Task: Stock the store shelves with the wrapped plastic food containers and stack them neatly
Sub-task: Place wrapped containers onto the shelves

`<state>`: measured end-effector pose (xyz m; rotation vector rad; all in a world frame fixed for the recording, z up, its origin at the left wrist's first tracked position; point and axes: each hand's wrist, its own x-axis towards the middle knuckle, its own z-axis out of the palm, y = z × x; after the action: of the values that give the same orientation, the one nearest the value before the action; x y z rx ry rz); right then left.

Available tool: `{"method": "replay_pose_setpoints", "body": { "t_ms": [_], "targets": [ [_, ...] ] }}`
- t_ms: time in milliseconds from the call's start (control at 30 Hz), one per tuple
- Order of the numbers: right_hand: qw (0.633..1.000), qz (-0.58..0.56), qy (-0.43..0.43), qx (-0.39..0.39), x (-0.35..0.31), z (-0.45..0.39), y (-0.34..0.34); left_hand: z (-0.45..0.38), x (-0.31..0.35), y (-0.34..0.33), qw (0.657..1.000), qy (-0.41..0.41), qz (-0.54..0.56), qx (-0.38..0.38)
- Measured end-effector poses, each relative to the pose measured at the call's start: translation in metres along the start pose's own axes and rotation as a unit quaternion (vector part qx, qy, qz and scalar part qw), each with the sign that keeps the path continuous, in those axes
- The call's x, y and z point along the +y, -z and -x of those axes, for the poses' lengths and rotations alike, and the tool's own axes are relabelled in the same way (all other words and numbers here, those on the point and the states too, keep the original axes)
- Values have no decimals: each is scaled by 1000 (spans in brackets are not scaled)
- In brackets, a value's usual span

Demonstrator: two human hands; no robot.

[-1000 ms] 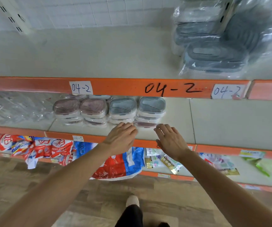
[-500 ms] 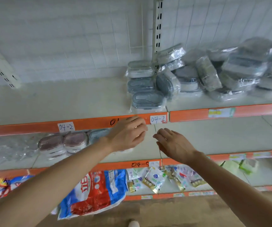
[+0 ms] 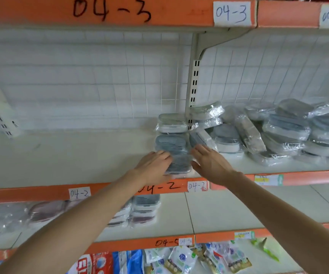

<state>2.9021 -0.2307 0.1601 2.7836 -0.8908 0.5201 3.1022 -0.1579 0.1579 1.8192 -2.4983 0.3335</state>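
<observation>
Both hands reach onto the shelf [image 3: 80, 155] marked 04-2. The left hand [image 3: 155, 169] lies on the front wrapped container [image 3: 177, 165] at its 9 o'clock side, fingers nearly straight, touching the wrap. The right hand [image 3: 209, 165] stands at its 3 o'clock side, fingers straight, just beside it. Two more wrapped containers [image 3: 171, 135] line up at 12 o'clock behind it; a loose heap [image 3: 278, 131] lies toward 2 o'clock.

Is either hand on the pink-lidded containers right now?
No: the left hand and the right hand flank a grey-lidded wrapped container one shelf above the pink-lidded containers.
</observation>
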Motion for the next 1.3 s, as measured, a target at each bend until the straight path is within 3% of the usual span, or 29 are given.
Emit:
{"method": "replay_pose_setpoints", "body": {
  "t_ms": [133,400,667,867,1033,1167,1300],
  "targets": [
    [993,-15,-58,-103,-6,-42,-14,16,-31,4,999,37,-9,-6],
    [974,-46,-98,-199,-20,-99,-45,50,-80,8,986,159,3,-45],
    [971,-44,-113,-206,-29,-111,-56,57,-91,-7,963,214,131,-98],
    [969,-88,-164,-164,-36,-92,-51,61,-85,-7,944,266,183,-72],
    [969,-125,-174,-122,-40,-62,-40,69,-58,-8,952,295,83,29],
    [982,-130,-137,26,-38,-37,-22,81,-29,5,935,323,-10,150],
    [980,-140,-49,134,-33,-8,-8,97,8,18,925,322,-62,192]
  ]
}}
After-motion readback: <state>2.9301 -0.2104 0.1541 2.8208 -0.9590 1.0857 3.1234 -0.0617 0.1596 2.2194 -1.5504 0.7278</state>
